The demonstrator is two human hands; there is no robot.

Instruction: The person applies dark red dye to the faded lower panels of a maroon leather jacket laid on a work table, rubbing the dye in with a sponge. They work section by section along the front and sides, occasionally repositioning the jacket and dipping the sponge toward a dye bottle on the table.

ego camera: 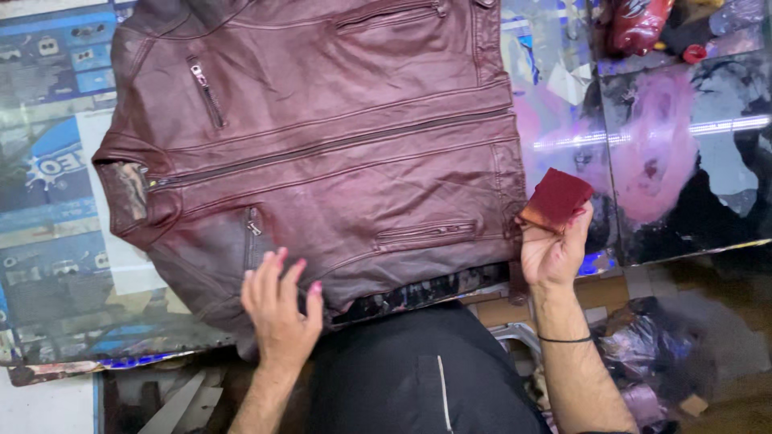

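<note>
1. Your left hand [280, 312] lies flat, fingers spread, on the lower edge of the maroon leather jacket [338, 153], gripping nothing.
2. Your right hand [553, 251] has its grip closed on a dark red sponge [556, 198], just beside the jacket's hem.
3. That jacket is spread zipped across the glass surface [691, 161], covering most of it.
4. Red bottles [639, 24] stand at the far corner, well apart.
5. Dark bags [643, 354] sit by your right forearm.

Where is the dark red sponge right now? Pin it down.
In the head view, the dark red sponge is pinched in the right hand, held just off the hem edge of the maroon leather jacket, above the glass tabletop.
</note>
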